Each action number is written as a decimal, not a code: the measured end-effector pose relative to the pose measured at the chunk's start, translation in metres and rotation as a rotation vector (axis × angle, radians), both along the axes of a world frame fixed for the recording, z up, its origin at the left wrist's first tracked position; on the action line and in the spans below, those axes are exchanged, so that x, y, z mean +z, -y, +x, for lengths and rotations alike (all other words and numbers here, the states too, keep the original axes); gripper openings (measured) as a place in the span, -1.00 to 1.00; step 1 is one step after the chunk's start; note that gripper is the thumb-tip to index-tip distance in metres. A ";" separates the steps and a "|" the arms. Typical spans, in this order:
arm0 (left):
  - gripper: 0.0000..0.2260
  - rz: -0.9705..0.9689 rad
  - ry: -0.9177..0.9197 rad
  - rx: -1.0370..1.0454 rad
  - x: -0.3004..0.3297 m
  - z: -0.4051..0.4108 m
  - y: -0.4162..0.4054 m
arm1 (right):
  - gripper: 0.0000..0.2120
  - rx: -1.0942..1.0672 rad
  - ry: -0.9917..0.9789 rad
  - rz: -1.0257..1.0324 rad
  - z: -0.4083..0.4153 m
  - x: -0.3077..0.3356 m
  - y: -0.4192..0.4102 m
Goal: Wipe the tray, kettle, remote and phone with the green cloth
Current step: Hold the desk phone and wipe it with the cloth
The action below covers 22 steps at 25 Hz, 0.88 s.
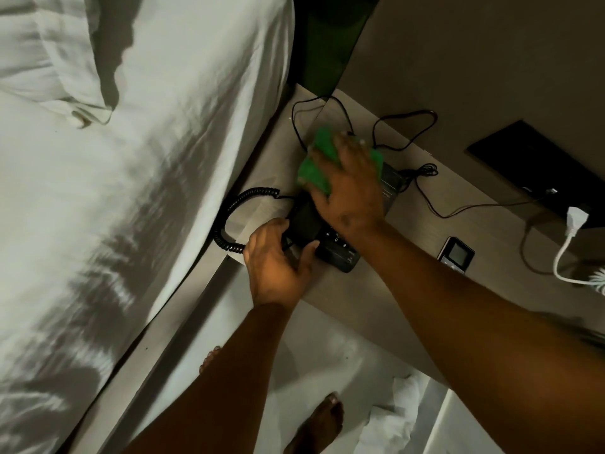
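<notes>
The phone (339,255) sits on the table (474,231) beside the bed (147,191). It is light, hard plastic and likely to skid (its coiled cord (226,221) may tug). The left hand (278,260) grips its near end, and the right hand (350,188), fingers spread, presses the soft green cloth (314,173) onto it.

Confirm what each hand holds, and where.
Left hand grips the phone at its near end. Right hand presses the green cloth flat onto the phone's far end.

Left hand (278,257) curled in a grip, right hand (350,188) flat, fingers spread.
</notes>
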<state>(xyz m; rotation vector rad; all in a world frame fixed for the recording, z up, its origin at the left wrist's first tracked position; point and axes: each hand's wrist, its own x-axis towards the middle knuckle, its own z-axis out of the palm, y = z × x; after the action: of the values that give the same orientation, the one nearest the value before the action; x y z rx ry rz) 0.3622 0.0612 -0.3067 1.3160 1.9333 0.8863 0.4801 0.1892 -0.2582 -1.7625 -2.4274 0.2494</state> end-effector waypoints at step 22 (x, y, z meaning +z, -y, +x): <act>-0.54 -0.042 0.043 0.003 -0.001 0.002 -0.002 | -0.51 -0.365 -0.092 -0.121 0.080 -0.005 0.035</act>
<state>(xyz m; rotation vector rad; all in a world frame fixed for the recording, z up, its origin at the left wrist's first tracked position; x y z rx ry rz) 0.3639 0.0630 -0.3073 1.2607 1.9110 0.8634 0.5602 0.1539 -0.2633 -2.1492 -2.0186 0.4312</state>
